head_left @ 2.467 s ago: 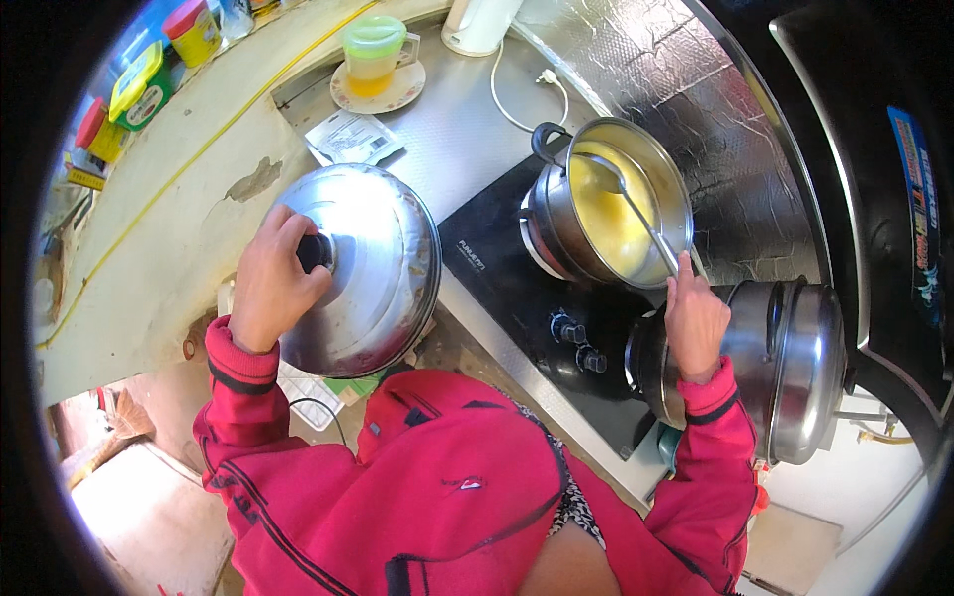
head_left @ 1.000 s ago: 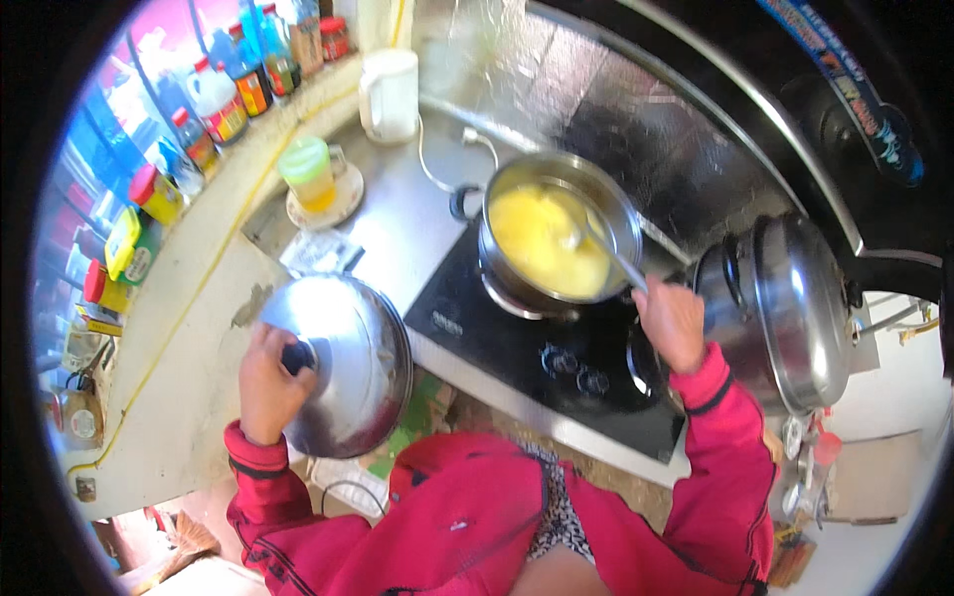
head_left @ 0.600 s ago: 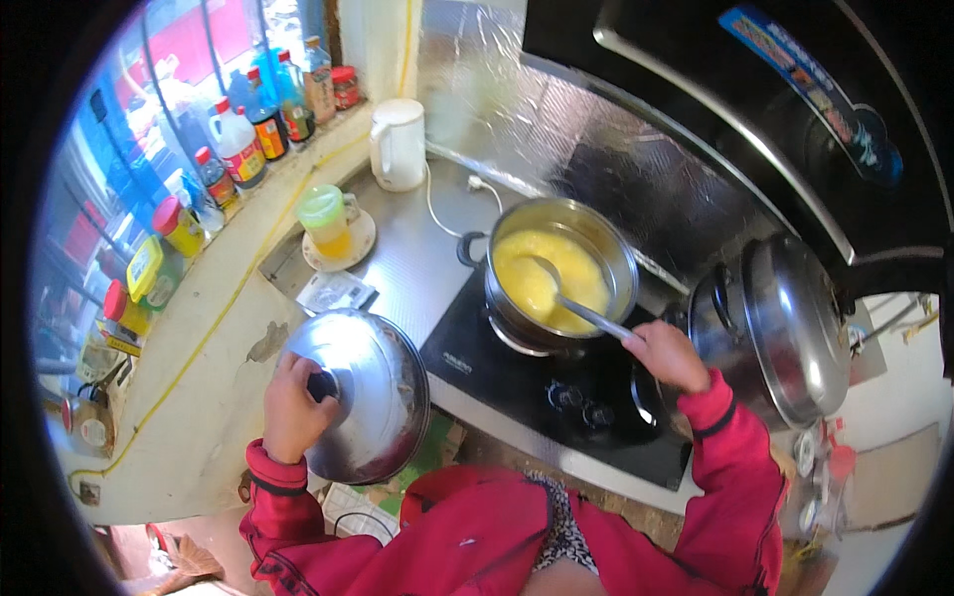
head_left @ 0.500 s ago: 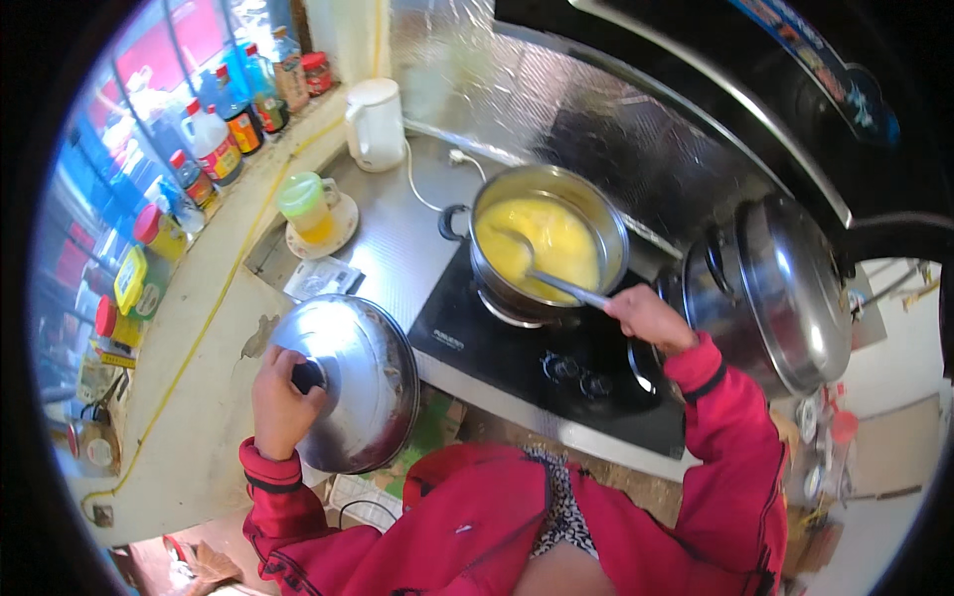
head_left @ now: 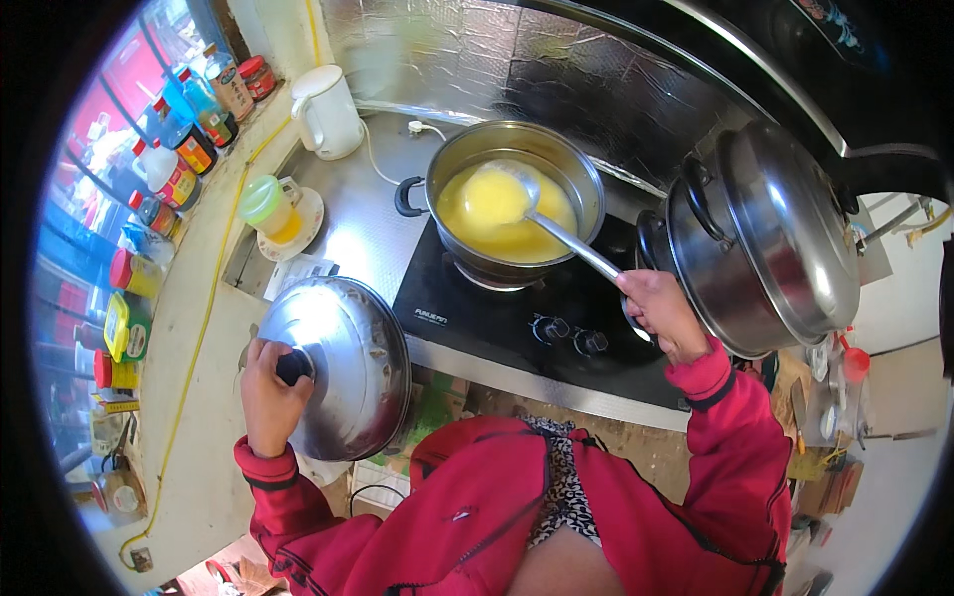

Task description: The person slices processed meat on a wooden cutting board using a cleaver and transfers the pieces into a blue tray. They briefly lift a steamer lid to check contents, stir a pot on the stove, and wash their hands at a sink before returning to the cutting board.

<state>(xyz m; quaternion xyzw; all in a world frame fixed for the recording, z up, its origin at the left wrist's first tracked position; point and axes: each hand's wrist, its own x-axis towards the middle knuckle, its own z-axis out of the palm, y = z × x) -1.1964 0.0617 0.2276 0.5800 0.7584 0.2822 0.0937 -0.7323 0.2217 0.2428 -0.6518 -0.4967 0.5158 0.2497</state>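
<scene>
Head view: our left hand grips the lid by its knob; our right hand grasps the ladle, dipping into the pot ahead and left of it.

One head-worn fisheye looks down over the nearby cooktop

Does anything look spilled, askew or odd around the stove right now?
No spill shows on the black cooktop around the pot. One odd thing: the white kettle has its plug lying loose on the metal counter, not in a socket. The foil on the wall behind also looks wrinkled.
</scene>
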